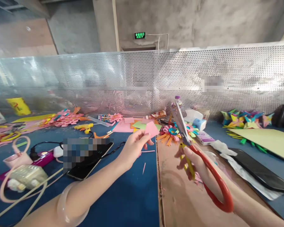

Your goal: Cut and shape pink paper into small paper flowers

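My left hand [136,145] pinches a small piece of pink paper [151,129] between thumb and fingers, over the middle of the table. To its right, my right hand [191,160] grips a pair of scissors [182,123] with a red and a yellow handle. The blades point up and away from me, apart from the paper. Thin pink paper strips [144,168] lie on the blue surface below my left hand. Behind the held piece are pink and green paper sheets [123,126]. Paper flowers [171,130] sit just beyond the scissors, partly covered by them.
A phone [91,162], a power bank [43,158] and cables lie at left, with a yellow glue gun [84,127] behind. Pink paper flowers [66,118] are heaped at the back left. On the right are a black phone-like slab [262,170] and yellow card [267,140]. A perforated metal screen [109,75] bounds the back.
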Tool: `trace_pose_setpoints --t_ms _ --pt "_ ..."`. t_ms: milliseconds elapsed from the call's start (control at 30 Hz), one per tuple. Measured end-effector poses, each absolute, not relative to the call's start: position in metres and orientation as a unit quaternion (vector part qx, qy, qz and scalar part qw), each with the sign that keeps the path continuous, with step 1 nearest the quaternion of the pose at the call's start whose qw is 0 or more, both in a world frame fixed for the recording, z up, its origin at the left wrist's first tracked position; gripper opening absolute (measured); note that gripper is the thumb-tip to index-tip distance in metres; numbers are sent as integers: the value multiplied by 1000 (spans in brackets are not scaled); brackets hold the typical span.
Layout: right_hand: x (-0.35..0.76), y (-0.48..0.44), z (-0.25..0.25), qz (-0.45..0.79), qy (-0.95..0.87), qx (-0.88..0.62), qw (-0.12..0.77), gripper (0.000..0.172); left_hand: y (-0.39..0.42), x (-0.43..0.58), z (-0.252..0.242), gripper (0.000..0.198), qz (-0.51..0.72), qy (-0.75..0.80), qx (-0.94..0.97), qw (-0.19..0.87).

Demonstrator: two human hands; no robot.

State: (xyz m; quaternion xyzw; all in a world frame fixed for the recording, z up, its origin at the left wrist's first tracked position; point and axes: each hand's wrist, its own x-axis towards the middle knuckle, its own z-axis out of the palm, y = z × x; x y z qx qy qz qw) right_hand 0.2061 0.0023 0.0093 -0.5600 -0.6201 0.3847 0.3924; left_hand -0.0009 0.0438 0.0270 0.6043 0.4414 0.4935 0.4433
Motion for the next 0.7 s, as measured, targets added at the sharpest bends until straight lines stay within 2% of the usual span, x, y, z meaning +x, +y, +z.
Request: trace_pose_setpoints --t_ms 100,200,433,700 --pt "201 -1 10 405 -643 -560 330 40 47 -5 30 20 508 445 609 416" --pt "194 -4 9 406 -623 -595 304 37 50 -9 33 21 537 423 619 386" --pt "181 -12 14 366 -664 -574 309 29 42 -8 35 22 577 400 636 319" --pt "173 -21 18 337 -683 -560 326 25 20 0 43 24 554 423 644 316"
